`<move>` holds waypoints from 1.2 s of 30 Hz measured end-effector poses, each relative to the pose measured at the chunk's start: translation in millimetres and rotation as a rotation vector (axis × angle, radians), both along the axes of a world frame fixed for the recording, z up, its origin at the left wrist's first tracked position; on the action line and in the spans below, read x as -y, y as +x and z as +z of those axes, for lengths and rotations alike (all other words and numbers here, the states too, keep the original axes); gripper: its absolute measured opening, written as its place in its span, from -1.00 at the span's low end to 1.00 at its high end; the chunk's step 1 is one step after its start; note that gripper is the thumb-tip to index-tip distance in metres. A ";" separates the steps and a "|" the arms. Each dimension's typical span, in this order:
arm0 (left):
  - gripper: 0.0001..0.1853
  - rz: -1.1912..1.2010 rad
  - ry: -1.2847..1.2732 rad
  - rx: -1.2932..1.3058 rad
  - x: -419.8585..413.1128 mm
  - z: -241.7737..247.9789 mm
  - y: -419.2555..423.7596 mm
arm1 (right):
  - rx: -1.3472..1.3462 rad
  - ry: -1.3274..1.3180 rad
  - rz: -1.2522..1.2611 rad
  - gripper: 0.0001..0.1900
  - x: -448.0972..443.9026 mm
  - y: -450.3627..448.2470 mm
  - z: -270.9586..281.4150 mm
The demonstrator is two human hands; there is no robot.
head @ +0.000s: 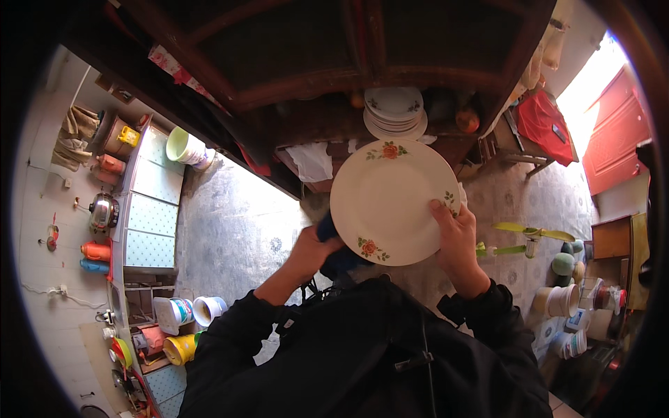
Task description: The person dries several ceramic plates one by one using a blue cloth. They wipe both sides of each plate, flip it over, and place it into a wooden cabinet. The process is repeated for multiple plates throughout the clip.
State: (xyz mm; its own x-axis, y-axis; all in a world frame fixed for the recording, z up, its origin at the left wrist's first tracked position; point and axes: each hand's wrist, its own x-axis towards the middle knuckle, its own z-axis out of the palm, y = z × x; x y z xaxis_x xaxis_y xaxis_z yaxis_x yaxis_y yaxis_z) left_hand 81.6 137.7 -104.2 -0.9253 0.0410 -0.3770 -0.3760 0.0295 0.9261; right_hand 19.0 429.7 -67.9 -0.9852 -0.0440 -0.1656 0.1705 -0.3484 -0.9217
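Observation:
A round white plate (394, 201) with orange roses and green leaves is held before my body. My right hand (458, 230) grips its right rim, thumb on top. Beside the plate's lower left edge, my left hand (316, 250) is closed around a dark blue cloth (327, 228), partly hidden under the plate. Just beyond the plate, a stack of white plates (395, 116) stands on the shelf of a dark wooden cabinet (308, 78); the top one bears floral marks.
Left are a tiled counter (152, 206), a pale green bucket (180, 146) and a yellow bucket (179, 349). On the right stand a table with a red cloth (543, 125) and several white buckets (564, 301). White cloth or paper (312, 161) hangs at the cabinet's front.

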 end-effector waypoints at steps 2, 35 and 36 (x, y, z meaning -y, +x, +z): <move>-0.62 0.153 0.206 -0.010 17.2 5.7 -4.2 | 0.009 -0.033 -0.009 -0.70 -0.2 -3.0 2.5; -0.41 0.150 0.278 -0.490 12.9 108.0 -51.2 | -0.347 0.100 -0.466 -0.71 74.9 37.1 91.5; -0.37 0.111 0.278 -0.523 18.8 110.0 -47.7 | -0.365 0.081 -0.470 -0.68 81.8 38.6 90.4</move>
